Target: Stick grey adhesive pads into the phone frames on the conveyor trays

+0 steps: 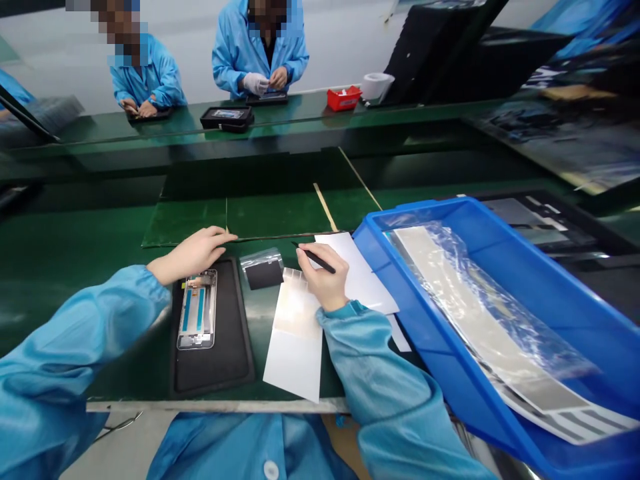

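The blue plastic tray (430, 280) is cut off at right; the phone frame's (197, 309) inner parts are too small to tell.

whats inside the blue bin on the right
The blue plastic bin holds long silver-white sheets under clear plastic film. Anything beneath the top sheets is covered and cannot be seen.

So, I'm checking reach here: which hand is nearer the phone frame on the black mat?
Left. The left hand rests just beyond the far end of the phone frame; the right hand, gripping a black stylus, sits well to its right.
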Demonstrator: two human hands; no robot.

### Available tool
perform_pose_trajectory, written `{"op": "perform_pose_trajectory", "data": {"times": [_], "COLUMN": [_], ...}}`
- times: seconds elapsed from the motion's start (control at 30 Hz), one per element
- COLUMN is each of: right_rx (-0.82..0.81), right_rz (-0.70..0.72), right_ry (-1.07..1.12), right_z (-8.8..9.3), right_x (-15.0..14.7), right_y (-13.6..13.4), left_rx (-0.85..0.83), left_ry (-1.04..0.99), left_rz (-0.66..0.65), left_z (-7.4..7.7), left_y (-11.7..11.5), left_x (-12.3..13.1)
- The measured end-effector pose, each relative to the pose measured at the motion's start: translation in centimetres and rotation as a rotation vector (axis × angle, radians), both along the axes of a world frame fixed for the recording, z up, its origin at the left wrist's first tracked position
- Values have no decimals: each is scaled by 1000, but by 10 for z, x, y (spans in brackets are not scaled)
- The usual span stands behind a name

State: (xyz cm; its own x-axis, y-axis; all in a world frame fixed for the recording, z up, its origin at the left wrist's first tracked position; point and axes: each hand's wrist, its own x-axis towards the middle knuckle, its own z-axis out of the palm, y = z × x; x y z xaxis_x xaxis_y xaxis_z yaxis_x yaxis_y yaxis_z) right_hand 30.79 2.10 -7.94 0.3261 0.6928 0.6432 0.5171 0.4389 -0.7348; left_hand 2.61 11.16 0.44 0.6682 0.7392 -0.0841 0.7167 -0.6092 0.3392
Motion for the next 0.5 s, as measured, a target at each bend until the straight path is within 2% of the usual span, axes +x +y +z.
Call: {"op": "perform_pose_trajectory", "data": {"times": [0.07, 0.23, 0.37, 0.5], "right_rx": [-22, -157, -233, -264], "right_rz": [15, 84, 184, 283], "right_ry": [31, 276, 423, 456], "right_z": [1, 5, 9, 11], "right_x": [0, -2, -6, -12], "right_y": [0, -1, -4, -11], "left_rx": [72, 40, 12, 4], "left_ry": [-48, -93, -157, -243], "left_rz": [-18, -30, -1, 57], "left_z": [-6, -30, -39, -36], "left_y": [-7, -24, -29, -33], "left_x": [22, 73, 79, 73]}}
